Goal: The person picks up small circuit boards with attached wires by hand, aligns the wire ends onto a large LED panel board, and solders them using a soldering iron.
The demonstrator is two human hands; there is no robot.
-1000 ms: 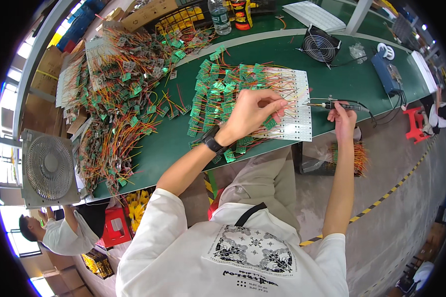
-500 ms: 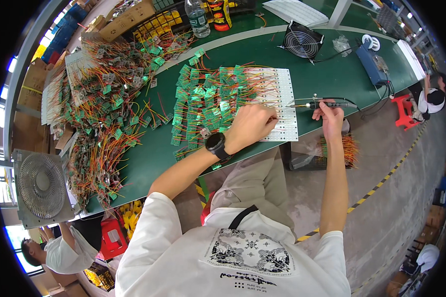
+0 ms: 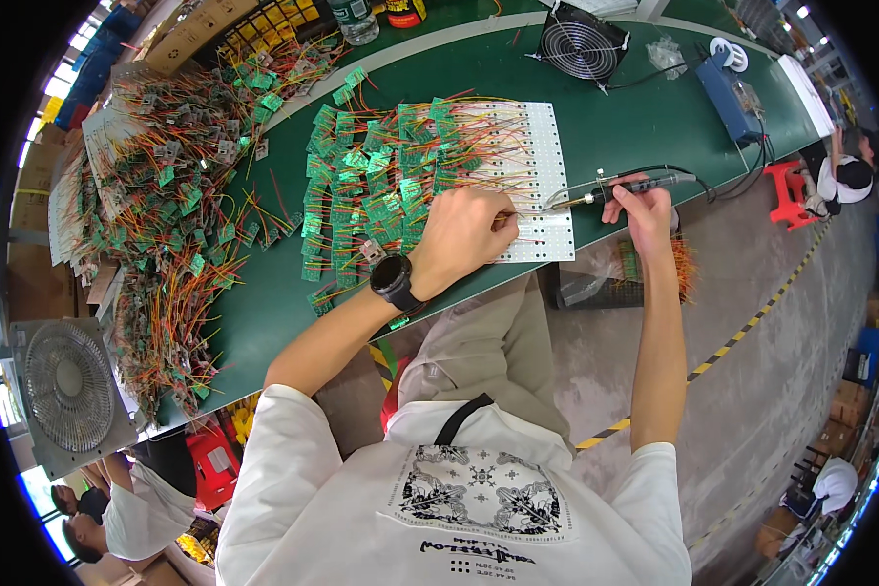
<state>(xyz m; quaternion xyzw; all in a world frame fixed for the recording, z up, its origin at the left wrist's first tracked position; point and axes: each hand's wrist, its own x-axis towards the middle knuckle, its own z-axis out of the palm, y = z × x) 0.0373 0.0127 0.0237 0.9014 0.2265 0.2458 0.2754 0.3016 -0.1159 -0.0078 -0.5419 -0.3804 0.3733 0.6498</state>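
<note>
My right hand point(image 3: 642, 212) holds a soldering iron point(image 3: 657, 183) by its dark handle. The iron's thin tip points left and lies over the right edge of a white perforated board point(image 3: 555, 234). Beside it, my left hand point(image 3: 466, 230) rests on the board with its fingers curled together; what they pinch, if anything, is hidden. Left of that hand, rows of small green circuit boards point(image 3: 356, 186) lie with red and yellow wires running onto the white board. A black watch point(image 3: 394, 282) is on my left wrist.
A big heap of wired circuit boards point(image 3: 166, 205) covers the table's left. At the back stand a black fan point(image 3: 584, 49), a blue soldering station point(image 3: 731, 103), a white spool point(image 3: 730, 55) and a bottle point(image 3: 355, 20). A grey fan point(image 3: 70, 386) is at the left; people sit on both sides.
The view has shifted, so the table sits further up and left. The soldering iron has tilted, its handle end now higher than its tip. My left hand stays curled on the board.
</note>
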